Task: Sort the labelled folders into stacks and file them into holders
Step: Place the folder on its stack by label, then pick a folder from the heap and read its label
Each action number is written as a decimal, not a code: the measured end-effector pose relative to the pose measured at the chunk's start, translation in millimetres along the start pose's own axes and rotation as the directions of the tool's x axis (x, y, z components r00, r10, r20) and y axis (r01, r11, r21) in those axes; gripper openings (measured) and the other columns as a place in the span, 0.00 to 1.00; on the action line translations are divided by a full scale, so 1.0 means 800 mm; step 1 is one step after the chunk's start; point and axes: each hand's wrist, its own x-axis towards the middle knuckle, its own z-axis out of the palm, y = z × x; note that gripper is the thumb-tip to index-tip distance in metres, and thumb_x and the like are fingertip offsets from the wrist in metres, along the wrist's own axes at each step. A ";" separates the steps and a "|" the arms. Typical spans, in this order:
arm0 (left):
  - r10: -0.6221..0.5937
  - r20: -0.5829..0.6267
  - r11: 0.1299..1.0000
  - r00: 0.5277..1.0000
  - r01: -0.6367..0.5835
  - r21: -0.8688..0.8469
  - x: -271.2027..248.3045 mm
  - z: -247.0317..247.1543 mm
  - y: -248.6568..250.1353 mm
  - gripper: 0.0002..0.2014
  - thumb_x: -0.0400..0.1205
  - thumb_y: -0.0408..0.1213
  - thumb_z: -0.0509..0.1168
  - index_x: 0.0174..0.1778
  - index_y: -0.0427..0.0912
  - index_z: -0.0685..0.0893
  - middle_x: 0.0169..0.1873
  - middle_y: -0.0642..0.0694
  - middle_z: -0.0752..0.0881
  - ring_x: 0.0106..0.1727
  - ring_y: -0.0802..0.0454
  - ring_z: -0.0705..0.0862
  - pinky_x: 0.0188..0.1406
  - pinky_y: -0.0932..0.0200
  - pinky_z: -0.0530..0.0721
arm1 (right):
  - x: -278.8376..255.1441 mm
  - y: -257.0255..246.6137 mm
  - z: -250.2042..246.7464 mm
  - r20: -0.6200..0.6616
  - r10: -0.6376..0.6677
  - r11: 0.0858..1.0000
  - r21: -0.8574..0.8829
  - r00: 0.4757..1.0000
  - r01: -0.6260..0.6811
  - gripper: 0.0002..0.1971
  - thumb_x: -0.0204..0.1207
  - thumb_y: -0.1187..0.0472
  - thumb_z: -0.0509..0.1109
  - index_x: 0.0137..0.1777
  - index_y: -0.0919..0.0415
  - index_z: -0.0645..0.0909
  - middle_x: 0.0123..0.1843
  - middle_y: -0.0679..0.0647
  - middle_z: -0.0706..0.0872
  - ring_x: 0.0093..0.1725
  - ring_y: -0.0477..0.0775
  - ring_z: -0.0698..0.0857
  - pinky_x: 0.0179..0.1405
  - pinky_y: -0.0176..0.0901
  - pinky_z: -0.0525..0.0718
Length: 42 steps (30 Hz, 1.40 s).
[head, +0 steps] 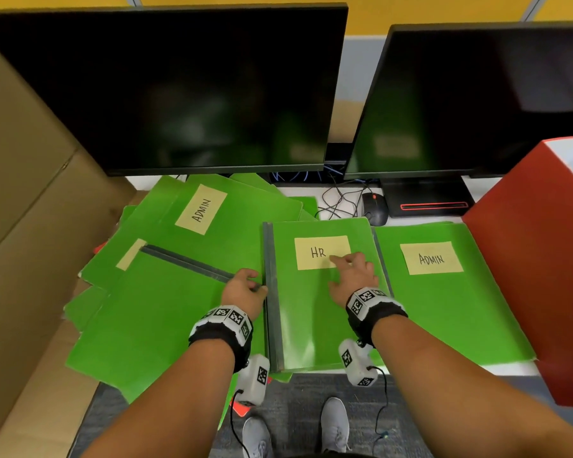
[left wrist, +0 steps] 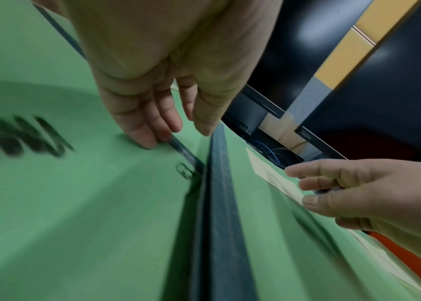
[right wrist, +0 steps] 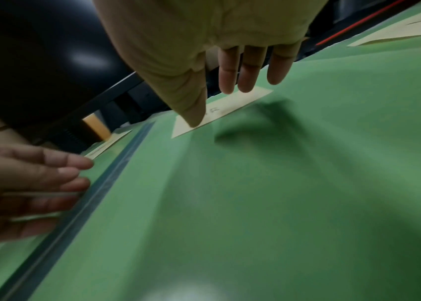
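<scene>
Green folders cover the desk. The one labelled HR [head: 311,312] lies in the middle, its grey spine on the left. An ADMIN folder [head: 450,312] lies to its right. On the left is a loose pile with another ADMIN folder [head: 219,233] at the back and a folder lying label-down [head: 159,312] in front. My left hand [head: 250,282] touches the end of that folder's grey spine strip [left wrist: 181,150], fingers straight, right beside the HR spine [left wrist: 217,183]. My right hand [head: 341,269] rests open on the HR folder, thumb on the paper label [right wrist: 229,108].
Two dark monitors [head: 179,87] stand at the back of the desk. A red file holder [head: 543,259] stands at the right edge, and cardboard boxes [head: 30,226] wall off the left. A mouse [head: 374,206] and cables lie behind the HR folder.
</scene>
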 end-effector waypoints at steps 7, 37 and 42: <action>-0.051 -0.134 0.986 0.990 0.071 0.151 0.030 -0.059 -0.033 0.22 0.79 0.35 0.69 0.70 0.46 0.79 0.65 0.41 0.81 0.60 0.41 0.84 0.59 0.52 0.84 | -0.005 -0.051 0.020 0.158 -0.205 0.971 -0.093 0.966 0.221 0.36 0.72 0.52 0.70 0.78 0.34 0.58 0.79 0.49 0.55 0.75 0.59 0.59 0.71 0.60 0.66; -0.363 -0.357 0.906 0.861 0.416 0.080 0.102 -0.195 -0.062 0.31 0.82 0.56 0.60 0.74 0.38 0.68 0.70 0.29 0.70 0.69 0.29 0.71 0.67 0.36 0.73 | 0.001 -0.074 0.037 0.257 -0.056 0.970 -0.216 0.965 0.114 0.41 0.70 0.61 0.72 0.76 0.32 0.55 0.82 0.48 0.48 0.80 0.62 0.53 0.75 0.67 0.63; -0.292 -0.449 0.930 0.844 0.360 0.071 0.093 -0.210 -0.045 0.31 0.82 0.57 0.58 0.65 0.29 0.72 0.65 0.28 0.77 0.69 0.32 0.73 0.70 0.38 0.70 | -0.001 -0.074 0.035 0.275 -0.069 0.971 -0.203 0.959 0.128 0.42 0.71 0.62 0.72 0.78 0.34 0.53 0.83 0.49 0.45 0.82 0.62 0.50 0.77 0.68 0.60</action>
